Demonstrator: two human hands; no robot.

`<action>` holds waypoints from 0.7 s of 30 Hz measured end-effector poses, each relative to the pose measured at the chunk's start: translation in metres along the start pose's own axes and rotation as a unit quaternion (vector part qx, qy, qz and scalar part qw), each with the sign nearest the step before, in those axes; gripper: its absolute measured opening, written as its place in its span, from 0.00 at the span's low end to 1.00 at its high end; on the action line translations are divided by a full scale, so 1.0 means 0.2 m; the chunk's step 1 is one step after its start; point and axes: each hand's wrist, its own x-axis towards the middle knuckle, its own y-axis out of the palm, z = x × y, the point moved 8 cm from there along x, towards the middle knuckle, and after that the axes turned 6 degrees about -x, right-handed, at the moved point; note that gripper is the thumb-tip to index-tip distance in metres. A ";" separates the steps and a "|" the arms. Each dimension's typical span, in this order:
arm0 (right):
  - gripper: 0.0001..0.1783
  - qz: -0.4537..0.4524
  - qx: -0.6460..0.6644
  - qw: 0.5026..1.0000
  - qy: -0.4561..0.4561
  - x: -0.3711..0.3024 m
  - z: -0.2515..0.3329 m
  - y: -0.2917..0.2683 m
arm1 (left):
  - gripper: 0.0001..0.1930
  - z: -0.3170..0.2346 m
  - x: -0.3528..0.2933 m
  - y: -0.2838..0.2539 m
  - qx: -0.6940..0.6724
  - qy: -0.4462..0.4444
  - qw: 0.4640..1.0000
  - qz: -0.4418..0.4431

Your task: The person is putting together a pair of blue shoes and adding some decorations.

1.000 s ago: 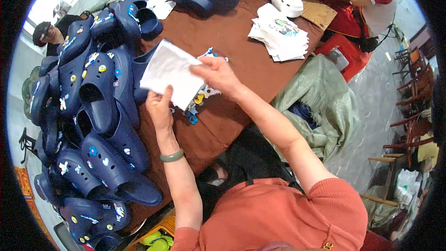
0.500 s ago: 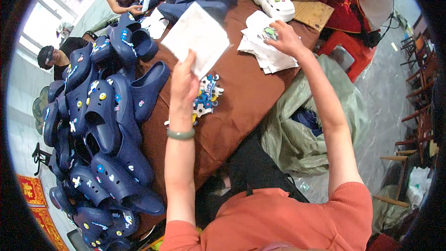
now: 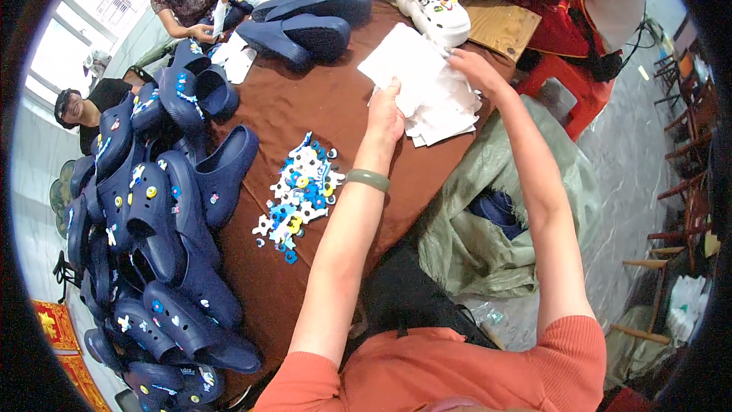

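Navy clogs: heaped along the left edge of the worktop, many studded with small coloured charms; the pile ran from the near corner up toward the far side.
Worktop: covered in brown cloth, bare in the middle.
Shoe charms: loose cluster, mostly white, blue and yellow, lying on the brown cloth just right of the clog heap and just left of the left forearm.
Green bangle: worn on the left wrist.
Left hand: raised above the worktop, thumb and fingers pinched together on the near edge of a white sheet.
White sheet: flat, tilted, held in the air over the stack, its far right corner touched by the right hand.
Stack of white sheets: resting on the worktop near its right edge, partly under the held sheet.
Right hand: fingers closed on the right corner of the same white sheet.
White clogs: a decorated pair beyond the hands, at the far side.
Grey sack: slumped beside the worktop's right edge, below the right forearm.
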 end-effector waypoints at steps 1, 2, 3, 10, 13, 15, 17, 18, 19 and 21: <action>0.23 -0.014 0.116 0.993 0.031 0.01 -0.05 -0.03 | 0.17 0.01 0.00 0.02 0.000 -0.003 1.000 0.000; 0.21 -0.026 0.205 0.978 0.021 0.02 -0.11 -0.06 | 0.16 0.02 0.01 0.03 0.093 0.006 0.996 -0.016; 0.20 0.001 0.313 0.949 0.040 0.04 -0.12 -0.05 | 0.14 -0.02 0.02 0.00 0.185 0.024 0.982 -0.036; 0.22 -0.037 0.088 0.995 -0.009 -0.07 0.10 -0.12 | 0.14 -0.11 -0.02 0.11 0.610 0.168 0.769 -0.091; 0.27 -0.001 -0.391 0.909 -0.146 -0.04 0.09 0.21 | 0.17 -0.13 -0.06 0.17 0.582 0.230 0.778 -0.060; 0.28 -0.088 -0.318 0.932 -0.149 -0.13 0.12 0.30 | 0.25 -0.13 -0.14 0.12 0.649 0.207 0.724 -0.105; 0.30 -0.139 -0.304 0.929 -0.158 -0.14 0.03 0.21 | 0.30 -0.21 -0.38 0.27 0.702 0.396 0.562 -0.183; 0.34 -0.187 -0.283 0.924 -0.178 -0.15 0.04 0.18 | 0.31 -0.23 -0.41 0.21 0.688 0.385 0.573 -0.223; 0.34 -0.183 -0.280 0.924 -0.183 -0.13 0.07 0.21 | 0.31 -0.25 -0.39 0.12 0.688 0.386 0.570 -0.229; 0.40 -0.168 -0.346 0.923 -0.019 -0.09 0.03 0.21 | 0.32 -0.13 -0.20 -0.18 0.454 0.189 0.865 -0.100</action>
